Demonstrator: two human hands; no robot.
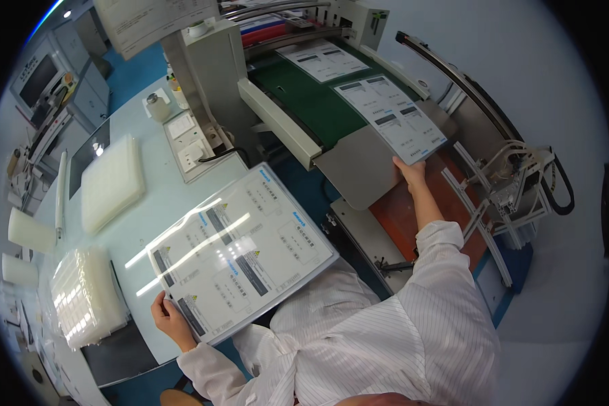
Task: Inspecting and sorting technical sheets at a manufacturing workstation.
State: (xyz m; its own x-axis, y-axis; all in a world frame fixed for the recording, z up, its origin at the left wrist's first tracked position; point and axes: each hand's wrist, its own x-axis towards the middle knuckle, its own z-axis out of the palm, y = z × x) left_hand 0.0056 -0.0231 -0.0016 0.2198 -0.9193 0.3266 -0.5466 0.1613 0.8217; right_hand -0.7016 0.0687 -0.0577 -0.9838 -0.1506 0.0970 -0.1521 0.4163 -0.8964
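The left hand (172, 321) holds a printed stack (243, 254) by its edge; the right hand (411, 172) pinches a printed sheet (407, 120), green conveyor (298, 98) beyond.

The pale bench (161, 213) holds a white stack (114, 183), a shiny wrapped pack (88, 298), a little jar (157, 107) and part of a sheet pile (240, 254). On the green belt (284, 95) lie a far sheet (321, 59) and a near sheet (389, 111), which pokes past its end.

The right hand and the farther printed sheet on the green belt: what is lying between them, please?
In the head view, the nearer printed sheet lies between them, with the right hand at its near edge.
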